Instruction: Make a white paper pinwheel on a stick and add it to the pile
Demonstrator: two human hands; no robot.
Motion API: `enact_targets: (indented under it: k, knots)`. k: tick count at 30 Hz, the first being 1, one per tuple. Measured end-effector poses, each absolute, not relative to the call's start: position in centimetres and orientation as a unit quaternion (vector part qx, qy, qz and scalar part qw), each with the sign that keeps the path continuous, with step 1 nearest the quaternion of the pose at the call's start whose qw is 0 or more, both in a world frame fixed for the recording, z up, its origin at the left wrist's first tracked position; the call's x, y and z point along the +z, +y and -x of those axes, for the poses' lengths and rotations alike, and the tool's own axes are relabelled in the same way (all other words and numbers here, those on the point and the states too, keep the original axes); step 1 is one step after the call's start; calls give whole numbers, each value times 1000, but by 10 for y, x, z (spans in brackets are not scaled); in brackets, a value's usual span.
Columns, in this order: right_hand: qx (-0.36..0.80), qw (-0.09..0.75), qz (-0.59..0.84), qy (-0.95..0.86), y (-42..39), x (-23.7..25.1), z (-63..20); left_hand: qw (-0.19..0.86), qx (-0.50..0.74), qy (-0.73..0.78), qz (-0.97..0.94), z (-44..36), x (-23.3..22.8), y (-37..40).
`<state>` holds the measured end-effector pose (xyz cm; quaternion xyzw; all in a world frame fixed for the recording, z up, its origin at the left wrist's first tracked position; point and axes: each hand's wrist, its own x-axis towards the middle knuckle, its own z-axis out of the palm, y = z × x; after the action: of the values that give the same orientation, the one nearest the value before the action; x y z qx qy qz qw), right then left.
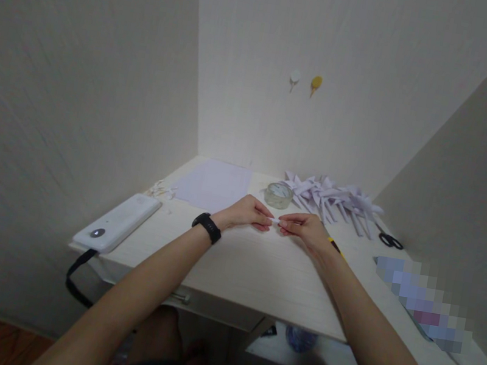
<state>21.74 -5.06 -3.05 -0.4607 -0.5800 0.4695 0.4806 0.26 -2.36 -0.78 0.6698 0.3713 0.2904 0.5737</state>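
Note:
My left hand (248,211) and my right hand (304,228) meet fingertip to fingertip over the middle of the pale wooden desk (257,271). Between them they pinch a small white piece of paper (275,219), rolled or folded thin. A black band (207,227) is on my left wrist. Just behind the hands stands a roll of clear tape (278,195). A yellow pencil-like object (335,247) lies partly hidden under my right wrist.
A pile of white folded paper pinwheels (331,197) lies at the back right, with black scissors (389,239) beside it. A sheet of paper (215,184) lies at the back left, small paper scraps (163,189) near it. A white device (117,223) with a black strap sits on the left edge.

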Motion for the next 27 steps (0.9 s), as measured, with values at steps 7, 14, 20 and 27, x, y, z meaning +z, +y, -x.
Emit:
enact_targets:
  k: [7,14,20,27]
  knots:
    - [185,382,561,-711,-53,-30,-217,147,228,384,-883,-1,-8,-24]
    - [47,298,585,-753,-55,-29,-219,23,196,372,-907,0,-14,-26]
    - [24,254,550,-795,-52,-31,-221,-28,172,394,-902,0,-8,-33]
    - [-5,243,524,-816,-53,-37,-212,-108,135,365,-915,-7,-9,-46]
